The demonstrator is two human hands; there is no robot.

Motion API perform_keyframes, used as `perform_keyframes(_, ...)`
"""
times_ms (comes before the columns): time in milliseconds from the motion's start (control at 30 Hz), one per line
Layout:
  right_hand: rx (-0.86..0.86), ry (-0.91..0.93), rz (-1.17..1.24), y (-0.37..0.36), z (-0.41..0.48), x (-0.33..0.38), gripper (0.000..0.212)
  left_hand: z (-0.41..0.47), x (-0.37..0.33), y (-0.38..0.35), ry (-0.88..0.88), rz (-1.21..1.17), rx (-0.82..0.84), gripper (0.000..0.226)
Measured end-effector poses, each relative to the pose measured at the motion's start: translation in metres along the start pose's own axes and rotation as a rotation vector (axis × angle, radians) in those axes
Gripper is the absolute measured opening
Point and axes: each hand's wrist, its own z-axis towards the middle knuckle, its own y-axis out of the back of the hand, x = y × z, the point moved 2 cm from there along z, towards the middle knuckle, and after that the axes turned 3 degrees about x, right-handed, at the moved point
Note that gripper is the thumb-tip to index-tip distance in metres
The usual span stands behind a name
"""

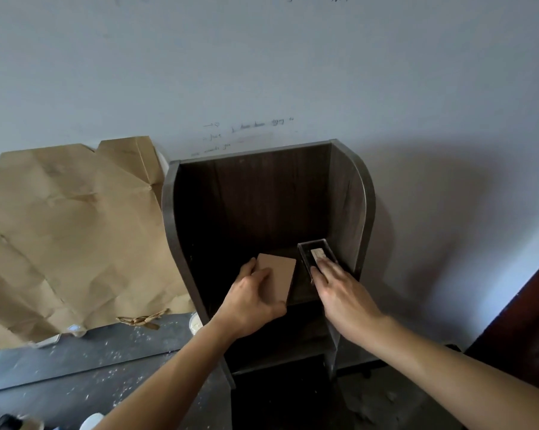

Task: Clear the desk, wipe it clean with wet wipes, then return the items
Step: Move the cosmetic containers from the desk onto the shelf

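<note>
Fingers (263, 272) of L hand (252, 301) curled round tan block (279, 274): flat, plain, rounded corners, over shelf (352, 197) board, long axis twd back panel. R hand (342, 293) fingers straight, flat on clear case (314, 254) w/ white label, at right wall, long axis front-to-back. Both forearms stretched fwd.

Both bare forearms reach forward from the lower edge of the view. The left hand (252, 301) is curled, thumb and fingers gripping a flat tan box (279, 274). The right hand (339, 290) lies palm down, fingers straight, fingertips touching a dark case (316, 256).
</note>
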Motion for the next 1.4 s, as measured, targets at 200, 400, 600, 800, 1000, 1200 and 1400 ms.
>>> perform_keyframes(200,-0.069,0.016,-0.003,-0.001,-0.017,-0.003,0.065,0.02,-0.011,-0.01,-0.041,0.004,-0.143,0.074)
perform_keyframes(400,-0.075,0.037,-0.012,-0.006,-0.02,-0.003,0.061,0.027,-0.016,-0.025,-0.095,0.121,-0.255,0.067)
perform_keyframes(600,-0.111,0.042,0.091,-0.013,-0.022,-0.003,0.06,0.011,-0.005,-0.027,-0.14,0.107,-0.295,0.05)
perform_keyframes(800,-0.241,0.098,0.276,-0.008,-0.05,0.035,0.041,-0.057,0.029,-0.021,-0.294,0.096,-0.44,0.034)
perform_keyframes(1000,-0.181,0.157,0.376,-0.037,-0.062,0.133,0.03,-0.139,0.125,-0.004,-0.163,0.099,-0.408,0.027)
perform_keyframes(1200,-0.02,0.216,0.426,-0.072,-0.068,0.257,0.026,-0.244,0.258,0.026,0.095,0.146,-0.341,0.034)
perform_keyframes(1400,0.132,0.275,0.464,-0.101,-0.06,0.363,0.025,-0.324,0.358,0.044,0.345,0.199,-0.298,0.02)
